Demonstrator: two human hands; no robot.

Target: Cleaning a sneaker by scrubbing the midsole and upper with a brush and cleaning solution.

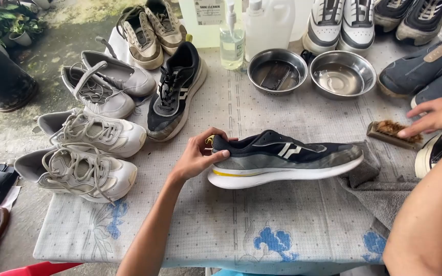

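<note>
- Centrally, a black running shoe point(282, 156) with white side stripes, a white sole and a yellow line at the heel lies on its sole on the table point(221, 225), toe pointing right and resting on a grey towel point(372, 186).
- The left hand point(198, 156) grips the shoe's heel, fingers point(220, 157) curled closed around the heel collar, thumb on top.
- The right hand point(438, 117) rests on a wooden scrub brush point(392, 134) near the table's right edge, fingers laid flat over the bristled end; whether they actually clasp it I cannot tell.
- Behind the shoe stand two steel bowls point(277, 70) point(342, 74), each with water (the left one has a dark object in it), and a clear pump bottle point(231, 43), well apart from the shoe.
- A second black sneaker point(176, 92) lies to the left rear, near the left hand but not touching it.
- Four pale laced sneakers point(93, 135) crowd the table's left edge, some overhanging it.
- Dark blue shoes point(425, 69) fill the right rear corner.
- Open cloth lies in front of the shoe, down to the near edge with its blue flower print, and in the strip between shoe and bowls.
</note>
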